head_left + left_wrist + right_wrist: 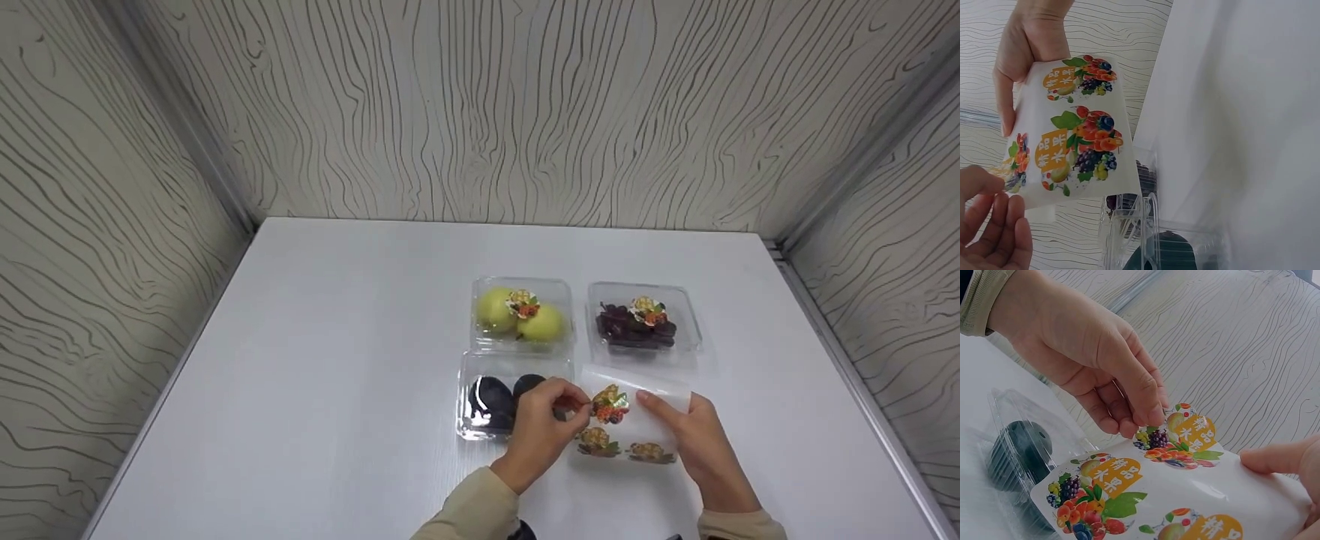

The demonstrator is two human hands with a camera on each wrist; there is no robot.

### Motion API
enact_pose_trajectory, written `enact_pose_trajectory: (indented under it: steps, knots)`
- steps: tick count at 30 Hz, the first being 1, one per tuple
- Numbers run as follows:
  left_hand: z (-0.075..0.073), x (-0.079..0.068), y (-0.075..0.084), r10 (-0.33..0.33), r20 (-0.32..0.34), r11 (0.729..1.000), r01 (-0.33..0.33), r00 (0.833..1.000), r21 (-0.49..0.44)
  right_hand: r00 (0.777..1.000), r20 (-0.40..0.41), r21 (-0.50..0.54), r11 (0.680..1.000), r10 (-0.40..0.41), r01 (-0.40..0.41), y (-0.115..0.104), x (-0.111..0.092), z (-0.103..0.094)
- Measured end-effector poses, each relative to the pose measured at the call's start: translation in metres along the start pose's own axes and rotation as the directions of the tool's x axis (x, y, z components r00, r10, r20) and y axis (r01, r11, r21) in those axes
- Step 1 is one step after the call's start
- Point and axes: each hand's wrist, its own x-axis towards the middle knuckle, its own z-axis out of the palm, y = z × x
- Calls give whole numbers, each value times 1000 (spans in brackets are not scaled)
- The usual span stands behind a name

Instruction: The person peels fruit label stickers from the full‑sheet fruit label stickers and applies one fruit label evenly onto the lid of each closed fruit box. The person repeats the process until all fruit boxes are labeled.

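My right hand (701, 439) grips a white sheet of fruit stickers (652, 412) at its right side, thumb on top. At the sheet's left edge, my left hand (541, 431) pinches the rim of a fruit sticker (1176, 439) between thumb and fingertips. That sticker's outer part stands up past the sheet's edge in the right wrist view. Several colourful stickers with orange lettering show on the sheet. Partly behind the left hand is a clear plastic box (465, 367) with dark rounded fruits (491, 401); it bears no visible sticker, though the hand covers part of it.
Farther back stands a clear box (555, 285) of yellow-green fruits, with a fruit sticker (523, 304) on its lid. To its right, another clear box (686, 315) holds dark red grapes (622, 330) and also bears a sticker. Wood-patterned panels (480, 112) enclose the white table (322, 360).
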Motion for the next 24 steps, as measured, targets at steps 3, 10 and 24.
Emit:
enact_pose_trajectory:
  steps: [3,10,24]
  knots:
    - [1,-1,0,2,11,1000,-2,1000,-19,1000,-6,18,1000,-13,13,1,0,-1]
    - [4,0,2,14,22,1000,-13,1000,-20,1000,-14,4,1000,-11,11,2,0,-5]
    - [3,1,4,38,62,999,-38,997,-6,1000,12,-33,999,14,-13,3,7,-11]
